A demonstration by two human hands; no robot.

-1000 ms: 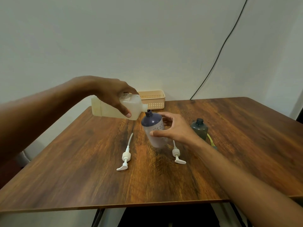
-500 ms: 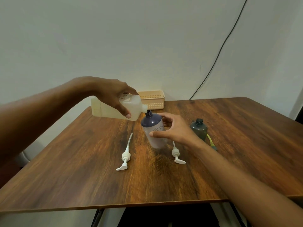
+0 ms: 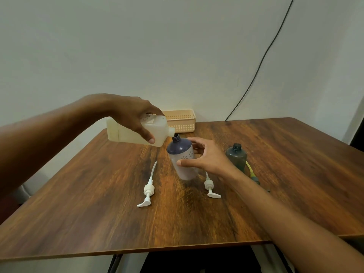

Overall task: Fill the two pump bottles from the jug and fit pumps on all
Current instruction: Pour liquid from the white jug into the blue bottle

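Left hand [image 3: 136,117] grips tipped jug [image 3: 137,132] mid-frame, spout over purple bottle [image 3: 182,157] steadied by right hand [image 3: 204,158]. Bottle probably light, tippy; hold mid-body.

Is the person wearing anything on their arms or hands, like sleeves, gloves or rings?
No. The left arm and right arm are bare all the way to the picture's edge, with no sleeves showing. The left hand and right hand have no gloves, and no rings, watch or bracelet can be seen. The thumbnails look short and unpainted.
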